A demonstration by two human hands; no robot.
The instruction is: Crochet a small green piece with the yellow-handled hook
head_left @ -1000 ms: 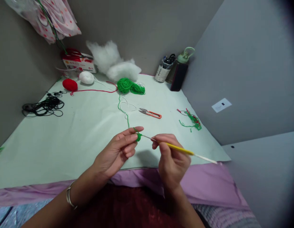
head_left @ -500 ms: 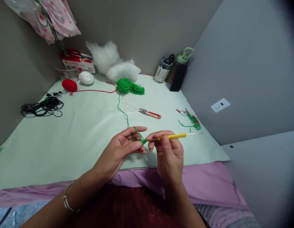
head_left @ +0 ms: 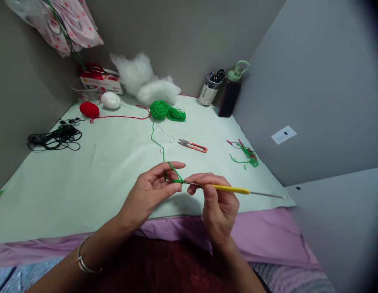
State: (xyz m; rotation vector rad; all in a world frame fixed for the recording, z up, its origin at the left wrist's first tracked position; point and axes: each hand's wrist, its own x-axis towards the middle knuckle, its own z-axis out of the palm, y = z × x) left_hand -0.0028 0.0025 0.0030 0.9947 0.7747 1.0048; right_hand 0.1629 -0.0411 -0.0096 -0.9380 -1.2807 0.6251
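My left hand pinches a small green crocheted piece between thumb and fingers, with green yarn running over its raised index finger. In my right hand is a crochet hook with a yellow handle; its left tip meets the green piece, and its other metal end points right. The green strand runs back across the table to a green yarn ball. Orange-handled thread snips lie beyond my hands.
At the back are white stuffing, a white ball, a red ball, a box, a pen cup and a bottle. Black cord lies left, yarn scraps right.
My right hand has turned and shifted slightly, and the hook's right end now reaches further right and lower. My left hand and the green piece have moved slightly left.
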